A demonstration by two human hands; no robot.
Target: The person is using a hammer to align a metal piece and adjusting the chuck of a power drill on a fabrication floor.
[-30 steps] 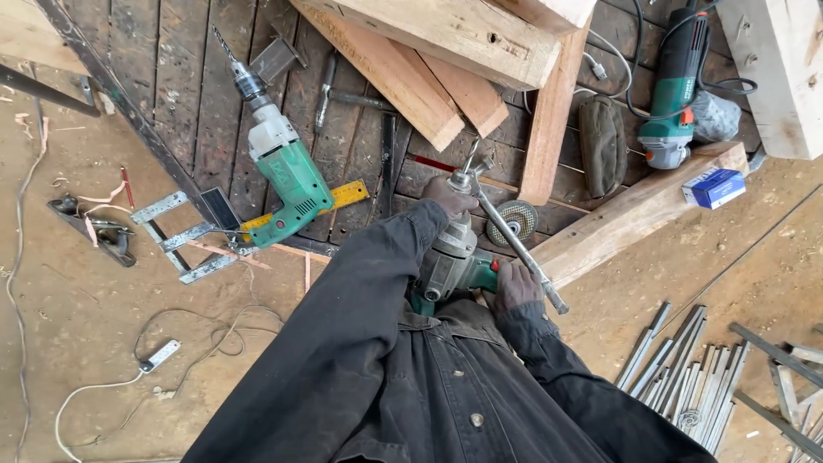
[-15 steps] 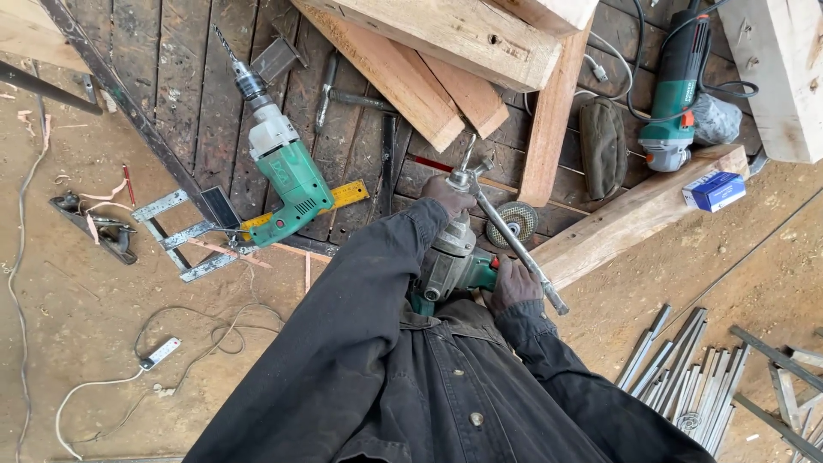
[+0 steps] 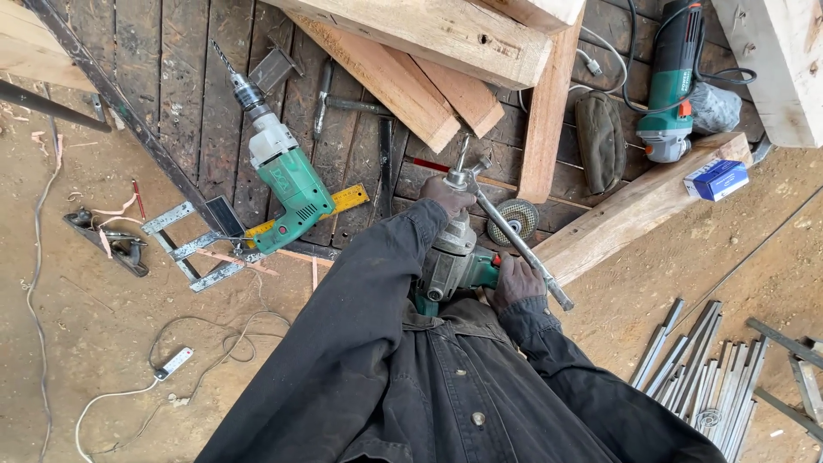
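Note:
I hold a heavy grey and green power drill (image 3: 453,261) against my body, its chuck pointing away toward the wooden planks. My left hand (image 3: 447,197) grips the front of the drill near the chuck and a small metal key (image 3: 463,159). My right hand (image 3: 516,281) is closed around the drill's rear body, beside the long metal side handle (image 3: 523,249) that sticks out to the right. Both sleeves are dark.
A second green drill (image 3: 279,167) lies on the dark plank floor (image 3: 171,77) to the left with a yellow ruler (image 3: 347,200). Timber beams (image 3: 403,81), an angle grinder (image 3: 673,86), a grinding disc (image 3: 513,221), a blue box (image 3: 717,179) and metal strips (image 3: 711,377) lie around.

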